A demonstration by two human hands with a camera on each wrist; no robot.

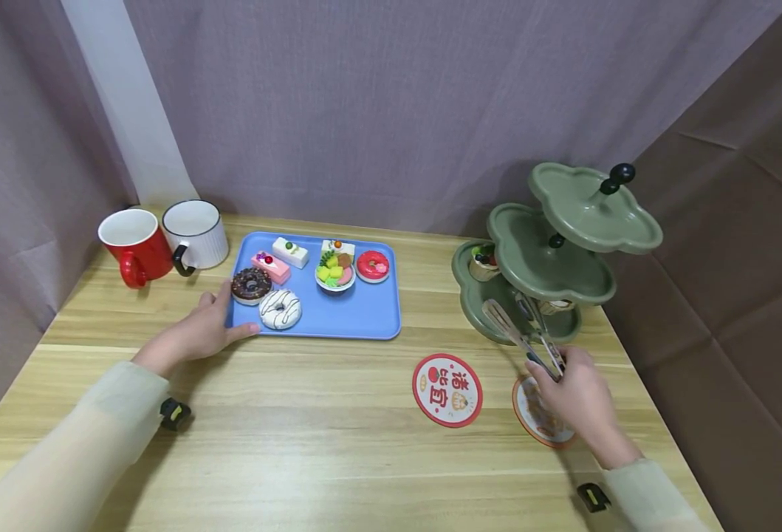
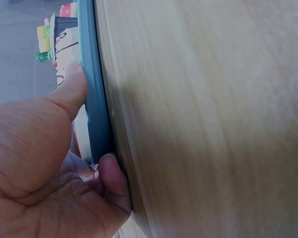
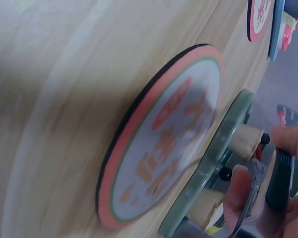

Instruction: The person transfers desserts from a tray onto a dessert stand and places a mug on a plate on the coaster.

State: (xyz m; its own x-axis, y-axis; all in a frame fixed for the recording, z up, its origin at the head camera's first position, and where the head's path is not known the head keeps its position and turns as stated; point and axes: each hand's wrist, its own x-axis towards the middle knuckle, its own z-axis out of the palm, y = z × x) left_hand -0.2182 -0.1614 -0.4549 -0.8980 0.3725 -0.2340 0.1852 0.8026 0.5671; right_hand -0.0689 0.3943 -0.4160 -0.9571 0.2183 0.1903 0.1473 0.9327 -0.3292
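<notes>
Gripping the tongs (image 1: 505,323) in our right hand (image 1: 580,391), we hold their parted tips at the bottom tier (image 1: 473,299) of the stand (image 1: 540,255), near two cupcakes (image 1: 483,269). Our left hand (image 1: 198,329) grasps the tray (image 1: 351,315) by its near left corner, just beside the doughnuts (image 1: 280,310). Two coasters (image 1: 447,390) lie before the stand; two mugs (image 1: 209,240) stand left of the tray.

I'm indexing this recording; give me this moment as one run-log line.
Left hand: grips blue tray, near-left corner; Right hand: holds tongs, tips apart, at green tiered stand; Bottom tier: cupcakes
</notes>
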